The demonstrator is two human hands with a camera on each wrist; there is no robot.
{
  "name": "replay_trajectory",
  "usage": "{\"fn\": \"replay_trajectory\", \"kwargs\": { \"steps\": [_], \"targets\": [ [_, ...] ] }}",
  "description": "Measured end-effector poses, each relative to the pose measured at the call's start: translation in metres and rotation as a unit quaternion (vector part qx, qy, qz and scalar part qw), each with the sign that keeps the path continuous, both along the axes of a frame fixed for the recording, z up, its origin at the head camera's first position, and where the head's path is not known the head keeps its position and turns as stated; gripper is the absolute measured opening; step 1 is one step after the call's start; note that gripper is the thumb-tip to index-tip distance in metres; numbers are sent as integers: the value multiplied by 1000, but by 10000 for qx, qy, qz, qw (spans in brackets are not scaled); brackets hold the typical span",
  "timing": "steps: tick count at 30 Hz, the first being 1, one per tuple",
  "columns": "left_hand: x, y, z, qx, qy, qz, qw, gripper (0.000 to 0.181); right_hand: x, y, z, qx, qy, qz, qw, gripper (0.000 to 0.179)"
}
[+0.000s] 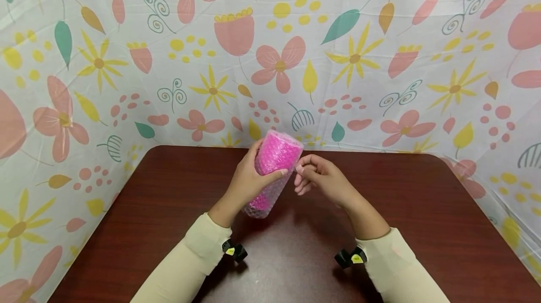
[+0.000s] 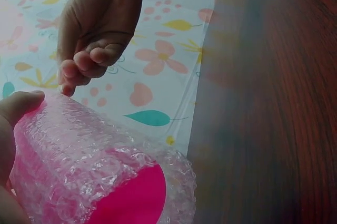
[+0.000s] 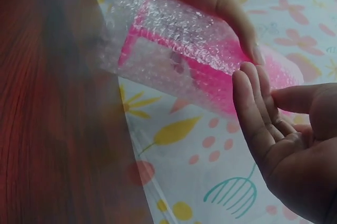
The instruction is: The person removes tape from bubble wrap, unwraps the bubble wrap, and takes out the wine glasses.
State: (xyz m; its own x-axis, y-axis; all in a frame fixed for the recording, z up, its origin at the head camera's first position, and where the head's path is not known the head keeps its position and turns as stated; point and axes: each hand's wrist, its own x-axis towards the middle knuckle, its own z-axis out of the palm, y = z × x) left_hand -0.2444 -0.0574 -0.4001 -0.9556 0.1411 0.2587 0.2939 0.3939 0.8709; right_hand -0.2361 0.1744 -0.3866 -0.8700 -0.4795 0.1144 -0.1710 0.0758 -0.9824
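Note:
A bright pink item in clear bubble wrap (image 1: pixel 276 152) forms a long cylinder, tilted over the table's far half. My left hand (image 1: pixel 247 178) grips it around the side, its thumb across the front. Close at the cylinder's right edge, my right hand (image 1: pixel 323 178) brings thumb and index fingertip together at the wrap's upper edge. In the left wrist view those fingertips meet the corner of the bubble wrap (image 2: pixel 79 145), and a smooth pink face (image 2: pixel 134 197) shows at the near end. The right wrist view has the right hand (image 3: pixel 289 129) beside the wrapped cylinder (image 3: pixel 174 45), pinching.
A dark reddish-brown wooden table (image 1: pixel 169 199) lies under both hands. Behind it and along its sides hangs a white floral cloth (image 1: pixel 279 105). Small black wrist cameras (image 1: pixel 234 251) are strapped at both cream sleeves (image 1: pixel 186 260).

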Motion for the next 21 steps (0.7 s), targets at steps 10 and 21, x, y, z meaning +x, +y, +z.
{"fn": "replay_trajectory", "kwargs": {
  "steps": [10, 21],
  "targets": [
    [-2, 0, -2, -10, 4, 3, 10000, 94, -1, -1, -1, -156, -309, 317, 9989, 29],
    [-1, 1, -1, -3, -19, -102, 9999, 91, 1, -3, -2, 91, -191, -74, 9997, 24]
  ]
}}
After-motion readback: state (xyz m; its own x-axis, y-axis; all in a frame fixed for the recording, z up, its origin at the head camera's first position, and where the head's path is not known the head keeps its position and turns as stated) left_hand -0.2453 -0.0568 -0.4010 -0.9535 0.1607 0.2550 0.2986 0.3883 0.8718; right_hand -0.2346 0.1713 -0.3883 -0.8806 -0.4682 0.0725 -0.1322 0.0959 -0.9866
